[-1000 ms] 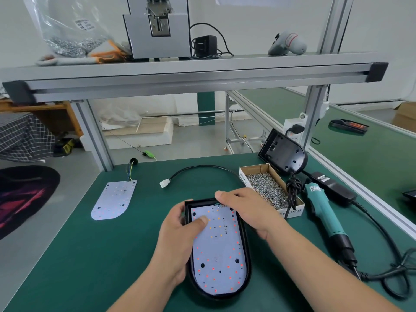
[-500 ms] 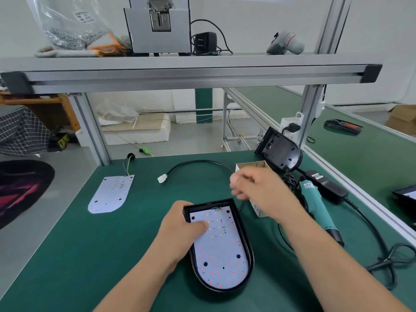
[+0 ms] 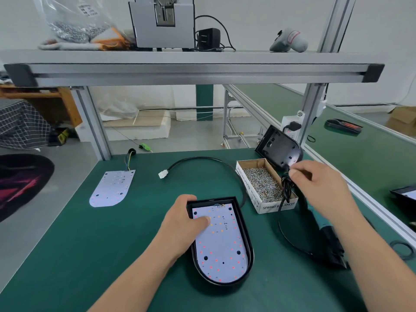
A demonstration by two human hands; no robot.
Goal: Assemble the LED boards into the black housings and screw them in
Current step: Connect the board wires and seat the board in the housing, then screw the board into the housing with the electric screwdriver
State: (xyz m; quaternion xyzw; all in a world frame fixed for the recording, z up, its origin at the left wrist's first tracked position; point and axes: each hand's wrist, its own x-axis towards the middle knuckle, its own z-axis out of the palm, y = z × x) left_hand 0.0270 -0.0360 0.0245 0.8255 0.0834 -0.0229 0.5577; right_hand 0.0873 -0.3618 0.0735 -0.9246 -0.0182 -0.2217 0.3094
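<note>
Loose LED board (image 3: pixel 112 188): flat on the green surface (image 3: pixel 135 244), far left, wires at its top edge.
Left hand (image 3: pixel 182 224): grips the black housing (image 3: pixel 250 251) at its upper left corner, thumb pressing the seated LED board (image 3: pixel 221 246).
Screw box (image 3: pixel 263 183): just right of that housing, open, full of screws.
Second housing (image 3: pixel 280 152): tilted up behind the box.
Right hand (image 3: pixel 317 185): fingers curled at the black cord bundle (image 3: pixel 286 188) beside the box; cannot tell whether they pinch it.

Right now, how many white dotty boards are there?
2: one board in the black housing under the left hand, one loose board on the left. The right edge may hide another.
</note>
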